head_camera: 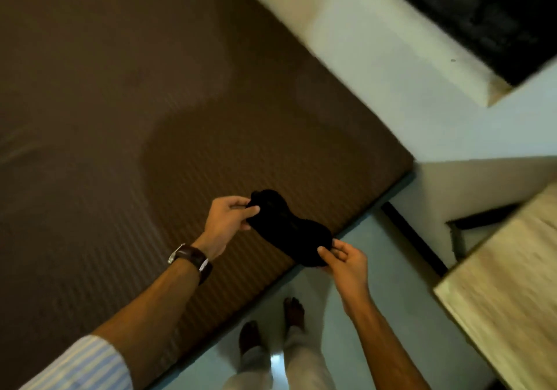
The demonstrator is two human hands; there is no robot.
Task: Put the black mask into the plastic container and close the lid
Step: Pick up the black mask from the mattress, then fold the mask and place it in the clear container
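The black mask [286, 228] hangs stretched in the air between both hands, just above the near edge of a brown ribbed mattress [150, 118]. My left hand [227, 219], with a brown watch on its wrist, pinches the mask's upper left end. My right hand [346, 258] pinches the lower right end. No plastic container is in view.
A light wooden table top [506, 284] stands at the right. The pale tiled floor [385, 239] runs between it and the mattress, with my feet [271, 323] on it. A white wall [376, 58] and a dark opening [482, 6] are at the top right.
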